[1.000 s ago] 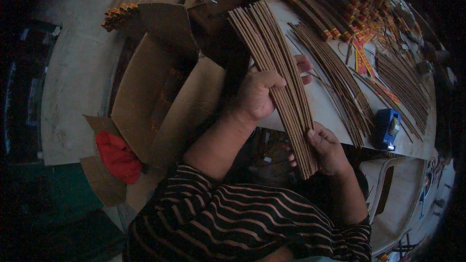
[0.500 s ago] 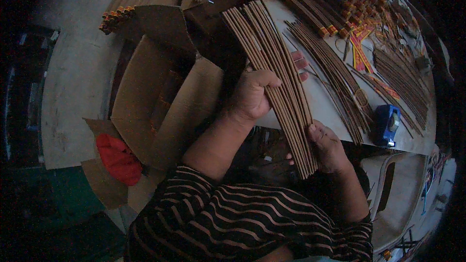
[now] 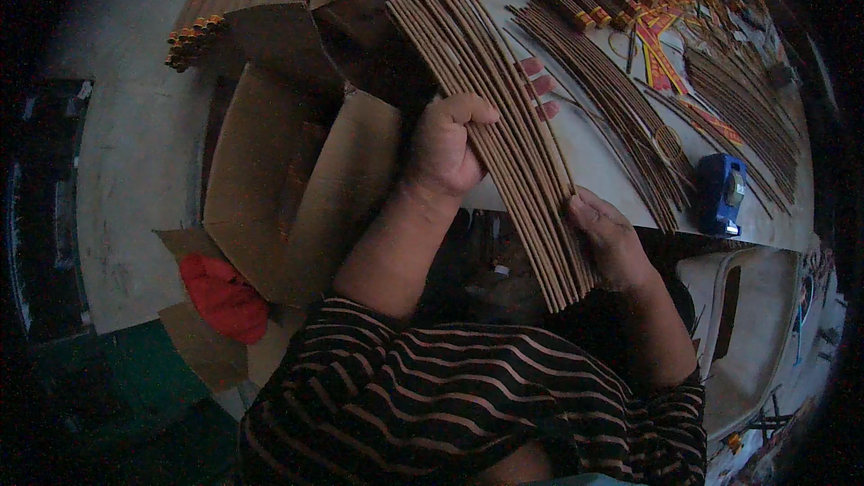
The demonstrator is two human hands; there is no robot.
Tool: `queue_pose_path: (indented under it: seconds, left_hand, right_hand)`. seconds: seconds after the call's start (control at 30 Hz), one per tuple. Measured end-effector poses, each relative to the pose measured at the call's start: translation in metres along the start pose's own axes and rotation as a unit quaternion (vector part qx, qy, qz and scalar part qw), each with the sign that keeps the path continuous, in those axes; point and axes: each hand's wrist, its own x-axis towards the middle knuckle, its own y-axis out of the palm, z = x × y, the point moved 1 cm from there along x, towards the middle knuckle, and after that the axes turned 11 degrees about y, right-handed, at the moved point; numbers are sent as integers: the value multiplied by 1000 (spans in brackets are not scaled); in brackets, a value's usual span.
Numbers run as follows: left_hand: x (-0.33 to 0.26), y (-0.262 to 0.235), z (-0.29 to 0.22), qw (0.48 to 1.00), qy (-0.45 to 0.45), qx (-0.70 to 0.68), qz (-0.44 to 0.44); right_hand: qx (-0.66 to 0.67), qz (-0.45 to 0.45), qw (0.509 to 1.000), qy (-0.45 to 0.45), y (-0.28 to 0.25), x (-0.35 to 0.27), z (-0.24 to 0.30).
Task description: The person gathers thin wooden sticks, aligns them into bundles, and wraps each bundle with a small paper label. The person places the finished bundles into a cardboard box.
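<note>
A flat, slightly fanned bunch of thin brown incense sticks (image 3: 504, 139) slants across the middle, over the table's near edge. My left hand (image 3: 450, 144) is wrapped round its mid-length, thumb on top, with fingertips showing beyond the far side. Lower down, my right hand (image 3: 612, 238) grips the bunch's right edge near the bottom end; its fingers behind the sticks are hidden. On the white table (image 3: 589, 166), just right of the bunch, lies a loose row of similar sticks (image 3: 603, 108) with a rubber band-like ring (image 3: 667, 142) on it.
A blue tape dispenser (image 3: 723, 194) stands near the table's front edge. Beyond are red-and-yellow paper strips (image 3: 660, 54), more sticks (image 3: 747, 117) and stacked banded bundles (image 3: 576, 4). To the left sits an open cardboard box (image 3: 256, 171) beside a red cloth-like item (image 3: 223, 297). A pale chair (image 3: 756, 333) is at right.
Both hands and the bunch appear higher and slightly further left in the view, as does the table. The sticks look spread a little wider and flatter. Both hands keep their hold.
</note>
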Motion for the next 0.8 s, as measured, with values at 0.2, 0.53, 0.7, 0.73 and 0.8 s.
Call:
queue_pose_path:
  seconds: [0.2,0.53,0.7,0.73,0.8]
  left_hand:
    - [4,-14,6,996,30,79,-38]
    - [3,2,10,994,-40,-56,-87]
    - [3,-1,16,982,6,152,-109]
    - [3,0,17,984,-1,136,-117]
    - [4,3,16,994,-21,58,-89]
  right_hand:
    - [-107,25,993,-39,15,0,1]
    - [44,123,983,128,15,-6,4]
    - [-152,-26,985,71,25,-1,5]
    - [-150,-23,985,76,24,0,4]
    - [-78,34,990,110,20,-4,4]
